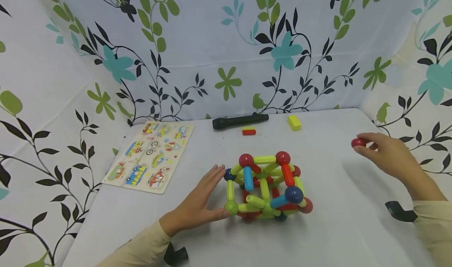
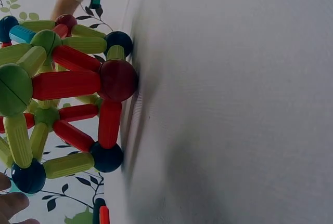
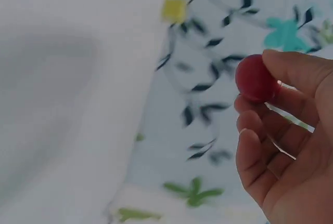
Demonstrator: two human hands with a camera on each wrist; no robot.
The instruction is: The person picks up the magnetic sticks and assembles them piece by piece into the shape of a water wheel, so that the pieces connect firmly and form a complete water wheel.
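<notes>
A frame of coloured rods and balls stands on the white table, with red, blue and green balls at its joints. My left hand touches its left side, fingers straight: fingertips at the upper dark blue ball, thumb by the lower green ball. In the left wrist view the ball-and-rod frame fills the left part, and only some fingertips show. My right hand is raised over the table's right side and pinches a red ball between thumb and fingers. The right wrist view shows that red ball up close.
A wooden picture puzzle board lies at the left. Along the back are a black microphone, a red block with a yellow piece behind it, and a yellow block. Leaf-patterned cloth hangs behind the table.
</notes>
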